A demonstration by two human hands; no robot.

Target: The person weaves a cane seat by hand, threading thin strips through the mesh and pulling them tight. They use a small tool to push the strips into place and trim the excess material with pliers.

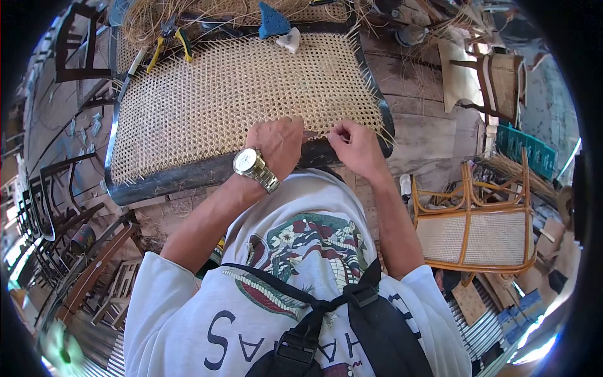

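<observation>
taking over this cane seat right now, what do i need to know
Left hand, the one with the watch: knuckles down on the near edge of the cane panel; its grip is hidden.
Right hand: fingers pinched together at the same edge, just beside the left; what it pinches is too small to tell.
Yellow-handled cutters lie on the panel's far left corner. A blue block and loose cane sit at the far edge.
Done: the weave fills the dark frame.
Not done: strand ends stick out along the right and near edges.

dark-framed woven cane seat (239,94), lying flat, edges fringed
</observation>
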